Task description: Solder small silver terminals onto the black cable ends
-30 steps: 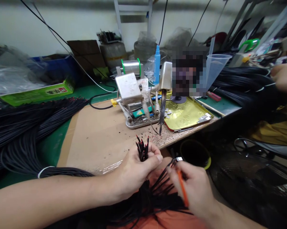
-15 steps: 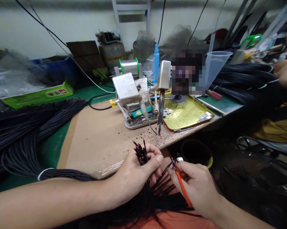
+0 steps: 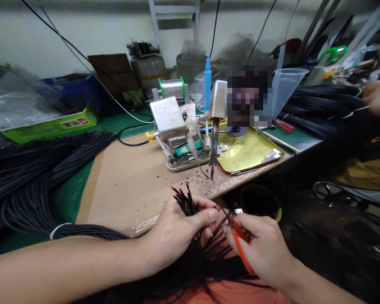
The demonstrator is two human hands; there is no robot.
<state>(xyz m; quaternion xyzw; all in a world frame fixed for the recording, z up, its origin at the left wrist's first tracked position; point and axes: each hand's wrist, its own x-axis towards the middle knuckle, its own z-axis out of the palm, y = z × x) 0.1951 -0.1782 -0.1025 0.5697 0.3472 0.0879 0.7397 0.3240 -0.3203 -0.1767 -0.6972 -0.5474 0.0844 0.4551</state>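
My left hand (image 3: 180, 223) is closed round a bundle of black wires (image 3: 185, 202) with red tips pointing up, and its thumb and forefinger pinch at a thin wire on the right. My right hand (image 3: 262, 240) grips orange-handled pliers or cutters (image 3: 243, 251), their tip touching or close to the pinched wire. Beside that tip is a small silvery piece (image 3: 238, 211). More black wires hang below both hands across orange cloth (image 3: 221, 291).
A soldering stand (image 3: 171, 122) with a downward iron (image 3: 214, 143) rises ahead on a cardboard sheet (image 3: 123, 181). Right of it lies a yellow tray (image 3: 246, 147). Wire bundles (image 3: 50, 181) cover the left side. Another person's hand (image 3: 379, 97) shows at the right edge.
The wire bundle in my left hand has tilted and shifted slightly left. The orange handles in my right hand look more spread, and a thin wire now shows between my hands.
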